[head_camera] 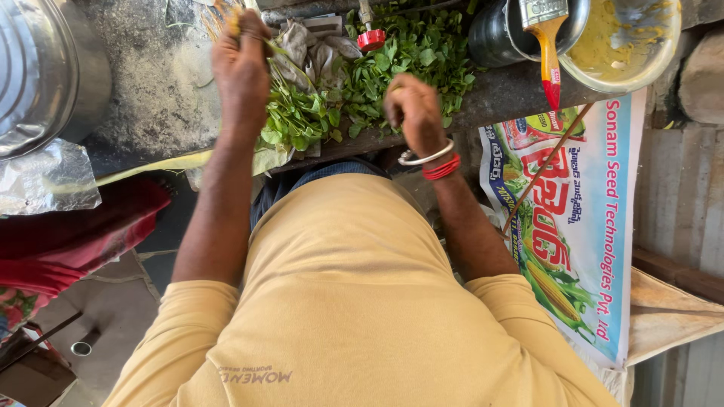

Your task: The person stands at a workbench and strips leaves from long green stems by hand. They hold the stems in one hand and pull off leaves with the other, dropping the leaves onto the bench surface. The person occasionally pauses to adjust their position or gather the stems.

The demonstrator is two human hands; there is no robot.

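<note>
Nearest the camera is the person's yellow shirt [354, 301], then both forearms reaching out to a dark counter [513, 94]. The right hand [413, 109], with a metal bangle and red threads [434, 162] at the wrist, sits at the near edge of a heap of green leaves [392, 60]; its fingers are curled together into a loose fist, and I cannot tell what, if anything, they pinch. The left hand [241, 64] lies farther out, at the left of the heap, its fingers closed on what looks like thin stems or a small tool; the far end is cut off by the frame. To work the leaves well, I judge it best to keep the bunch pinned near the counter's edge and take small tufts. Farther right stand a dark pot with a brush [547, 45] and a yellowish bowl [626, 41]; at far left a steel vessel [45, 68].
</note>
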